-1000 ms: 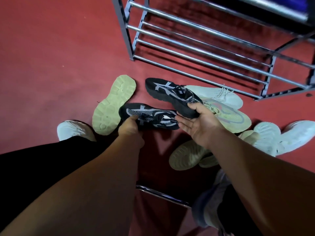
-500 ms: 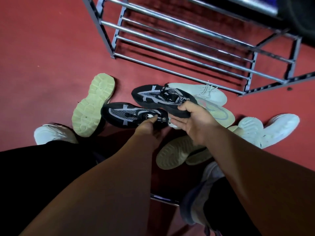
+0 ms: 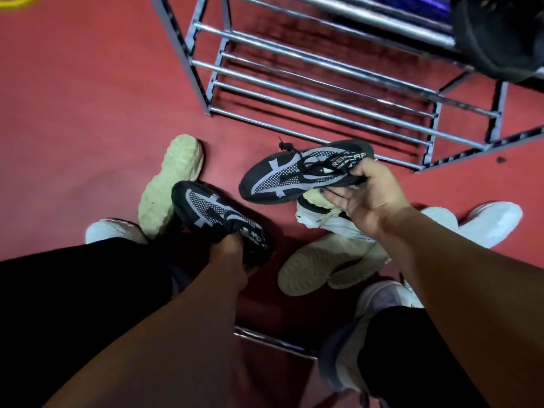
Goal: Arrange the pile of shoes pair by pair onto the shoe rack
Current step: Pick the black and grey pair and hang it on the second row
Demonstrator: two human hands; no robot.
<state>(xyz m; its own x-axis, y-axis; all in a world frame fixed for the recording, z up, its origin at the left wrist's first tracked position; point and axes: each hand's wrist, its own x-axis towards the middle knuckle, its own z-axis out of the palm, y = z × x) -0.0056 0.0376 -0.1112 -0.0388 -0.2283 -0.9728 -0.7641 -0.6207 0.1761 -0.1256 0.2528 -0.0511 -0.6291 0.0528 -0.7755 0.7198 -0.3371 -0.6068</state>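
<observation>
We judge the task to be in its early part. Our left hand (image 3: 232,254) grips the heel of one black shoe (image 3: 215,216), fingers curled round it, low over the floor (image 3: 73,113) beside our leg. Our right hand (image 3: 368,198) pinches the heel of the matching black shoe (image 3: 303,172), which hangs just in front of the shoe rack (image 3: 323,92) but does not touch it. So this pair is found and lifted, not yet set down.

The lower tiers that we can see carry nothing. One dark shoe (image 3: 500,39) seems to sit on an upper tier at the top right, though it is mostly cut off. Several pale shoes (image 3: 321,266) lie heaped on the floor, some sole up, and need pairing.

The black shoes are soft mesh with grey straps, thin flexible soles and an elastic cord lace. They should bend easily in a heel grip. The pale shoes are bulkier, with thick lugged rubber soles. The rack is made of smooth round metal bars with gaps between them, and the floor is a matt red.
</observation>
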